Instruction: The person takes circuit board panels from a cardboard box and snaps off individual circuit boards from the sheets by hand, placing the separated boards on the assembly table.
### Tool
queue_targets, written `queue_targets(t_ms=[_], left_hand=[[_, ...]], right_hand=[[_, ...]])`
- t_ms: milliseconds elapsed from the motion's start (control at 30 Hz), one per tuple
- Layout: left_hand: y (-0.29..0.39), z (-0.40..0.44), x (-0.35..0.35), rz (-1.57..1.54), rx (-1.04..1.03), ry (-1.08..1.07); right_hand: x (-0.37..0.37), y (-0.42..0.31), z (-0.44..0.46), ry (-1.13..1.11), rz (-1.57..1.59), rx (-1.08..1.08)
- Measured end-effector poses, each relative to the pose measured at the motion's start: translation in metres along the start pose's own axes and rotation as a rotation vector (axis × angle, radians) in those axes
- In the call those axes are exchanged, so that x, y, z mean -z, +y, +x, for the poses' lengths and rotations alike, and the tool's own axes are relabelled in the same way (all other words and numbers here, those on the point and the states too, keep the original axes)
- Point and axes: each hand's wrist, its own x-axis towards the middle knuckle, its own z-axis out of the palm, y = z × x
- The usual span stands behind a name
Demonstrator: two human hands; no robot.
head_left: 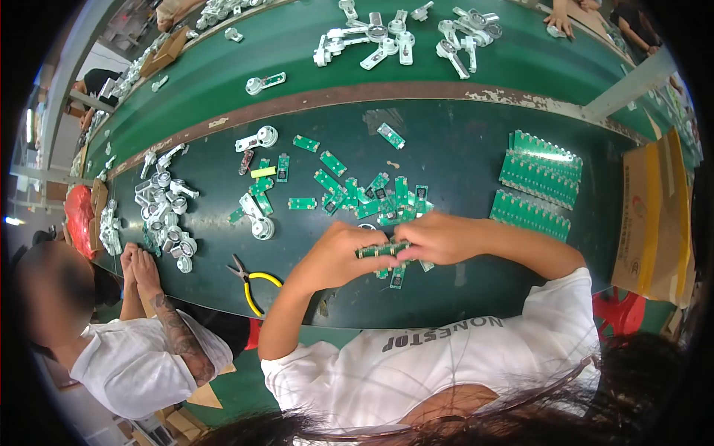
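Note:
My left hand (348,254) and my right hand (437,239) meet near the front of the dark green table. Between them is a green circuit board strip (377,250), pinched by the fingers of both hands and partly hidden by them. Just beyond my hands lies a loose pile of small green circuit boards (381,195). A few more boards show under and in front of my hands, one of them a small board (398,278). Pliers with yellow handles (256,282) rest open to the left of my left hand.
Stacked green board panels (539,175) lie at the right, beside a cardboard box (654,215). White plastic parts (165,204) are heaped at the left, near a co-worker's hands (140,266). Beyond the table edge, a green conveyor (297,52) carries more white parts.

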Motion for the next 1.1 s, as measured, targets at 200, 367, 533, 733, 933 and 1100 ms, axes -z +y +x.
queue_targets(t_ms=[200, 367, 533, 733, 933, 1100], left_hand=[[-0.013, 0.008, -0.001, -0.337, -0.05, -0.252], [-0.005, 0.007, -0.014, 0.048, 0.033, 0.125], [0.008, 0.004, -0.023, -0.206, 0.048, 0.318], [-0.017, 0.0, -0.024, -0.153, 0.209, 0.196], [-0.014, 0.002, -0.023, -0.769, 0.191, 0.107], [-0.013, 0.001, -0.023, -0.906, 0.216, 0.073]], right_hand=[[-0.005, -0.005, -0.001, -0.028, 0.133, 0.075], [0.009, -0.003, 0.005, 0.21, -0.327, 0.063], [0.001, 0.009, 0.002, 0.171, -0.178, 0.073], [-0.006, 0.005, 0.004, 0.247, -0.154, -0.003], [0.011, -0.006, -0.002, 0.097, 0.099, -0.053], [0.012, -0.01, -0.003, -0.005, 0.173, -0.107]])
